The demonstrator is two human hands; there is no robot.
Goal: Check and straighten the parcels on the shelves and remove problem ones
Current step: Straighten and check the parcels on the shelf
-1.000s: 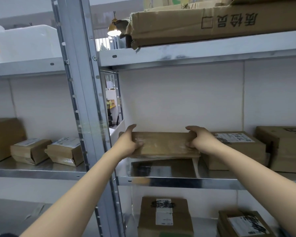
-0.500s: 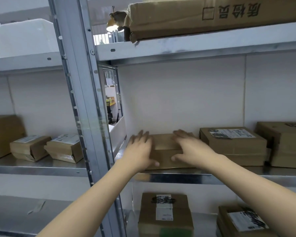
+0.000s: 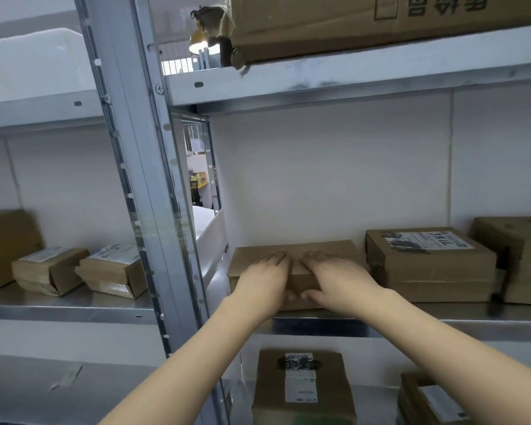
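Head view: left hand (image 3: 265, 279) and right hand (image 3: 337, 280) press flat, fingers straight, side by side on the plain brown parcel (image 3: 348, 251). It sits on the metal shelf (image 3: 472, 314) beneath both palms, long axis crosswise, equally near each hand.

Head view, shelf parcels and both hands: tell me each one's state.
Plain brown cardboard parcel: lying flat, closed, under both hands.
Left hand: fingers flat on parcel top.
Right hand: fingers flat on parcel top.
Labelled brown box: closed, label up.
Large printed brown carton: corner torn.
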